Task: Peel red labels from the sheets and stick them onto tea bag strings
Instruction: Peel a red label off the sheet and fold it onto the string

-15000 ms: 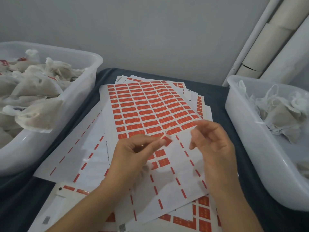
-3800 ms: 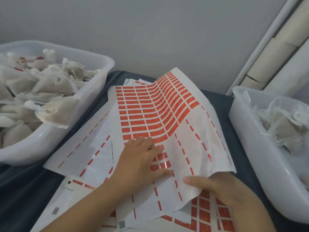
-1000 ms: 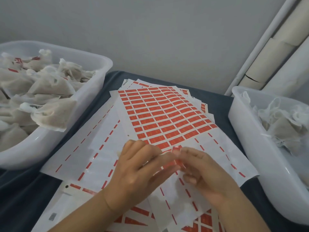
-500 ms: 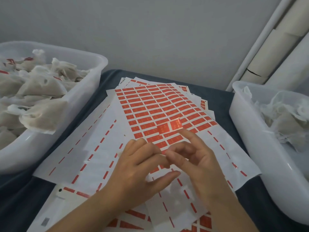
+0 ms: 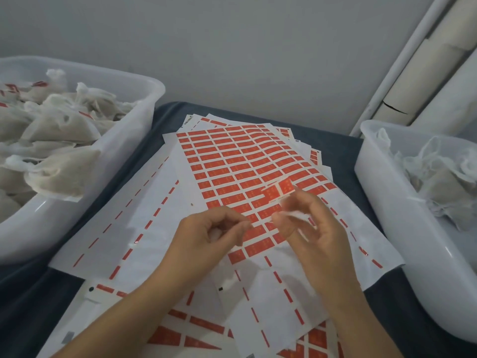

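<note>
The red labels carry pale printing, but it is too small and blurred to read. One peeled red label (image 5: 280,190) stands lifted above the top label sheet (image 5: 247,177), stuck at the fingertips (image 5: 290,202) of the right hand (image 5: 315,233); its long axis runs roughly left to right, tilted up toward the right, its face toward the camera. The right fingers are curled and blurred, so how exactly they pinch the label cannot be told. The left hand (image 5: 206,236) hovers just beside it over the sheet's lower rows, thumb and forefinger closed together as on something thin, which cannot be made out. The top sheet lies on a loose pile of spent backing sheets (image 5: 134,228) spread over the dark-covered desk (image 5: 343,148), its long axis running away from the person. A white tub (image 5: 144,99) of tea bags (image 5: 59,130) stands to the left, another white tub (image 5: 382,202) with crumpled bags to the right.
</note>
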`<state>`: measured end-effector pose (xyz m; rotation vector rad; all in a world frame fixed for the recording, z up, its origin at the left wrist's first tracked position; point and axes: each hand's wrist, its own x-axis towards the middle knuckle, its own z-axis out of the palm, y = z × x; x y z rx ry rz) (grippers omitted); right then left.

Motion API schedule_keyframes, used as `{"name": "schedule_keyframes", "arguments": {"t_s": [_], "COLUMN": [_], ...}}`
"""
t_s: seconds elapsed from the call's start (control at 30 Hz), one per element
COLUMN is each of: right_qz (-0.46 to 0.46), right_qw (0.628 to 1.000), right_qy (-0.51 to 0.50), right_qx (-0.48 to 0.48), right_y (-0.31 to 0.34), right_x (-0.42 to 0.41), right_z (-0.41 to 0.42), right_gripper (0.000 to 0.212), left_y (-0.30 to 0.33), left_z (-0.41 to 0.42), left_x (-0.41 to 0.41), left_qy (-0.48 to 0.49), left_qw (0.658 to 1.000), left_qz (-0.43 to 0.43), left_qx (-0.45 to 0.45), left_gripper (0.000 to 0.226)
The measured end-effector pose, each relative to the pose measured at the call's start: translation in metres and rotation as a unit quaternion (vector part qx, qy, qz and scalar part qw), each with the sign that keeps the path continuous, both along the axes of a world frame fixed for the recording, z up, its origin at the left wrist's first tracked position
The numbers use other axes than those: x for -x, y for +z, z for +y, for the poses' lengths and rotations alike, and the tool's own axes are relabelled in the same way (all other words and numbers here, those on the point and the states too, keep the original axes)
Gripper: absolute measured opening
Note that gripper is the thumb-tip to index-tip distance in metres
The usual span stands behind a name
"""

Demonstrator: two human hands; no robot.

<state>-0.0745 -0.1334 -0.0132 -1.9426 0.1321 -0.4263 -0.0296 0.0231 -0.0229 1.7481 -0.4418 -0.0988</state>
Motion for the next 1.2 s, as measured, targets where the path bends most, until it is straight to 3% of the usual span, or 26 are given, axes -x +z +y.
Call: {"name": "schedule_keyframes", "arguments": {"t_s": [0.1, 0.27, 1.2], "right_qz": [-0.003, 0.073, 0.051], "right_qw": [0.999, 0.990, 0.992], "right_qy": [0.001, 0.118, 0.104], "right_qx": [-0.047, -0.027, 0.048], "right_y": [0.009, 0.006, -0.006], "right_x": [0.000, -0.001, -0.001], "right_z": [-0.005, 0.003, 0.000], "right_gripper": [0.042, 0.021, 0.018], "left_y": [-0.001, -0.001, 0.002], "left_z": [0.001, 0.001, 0.001], "left_x": [-0.003, -0.002, 0.002], "left_qy": [0.011, -0.016, -0.041], "left_qw": [1.000, 0.999, 0.998], "left_qz": [0.025, -0.012, 0.021], "left_qx": [0.009, -0.028, -0.052], "left_gripper": [0.005, 0.017, 0.014]}}
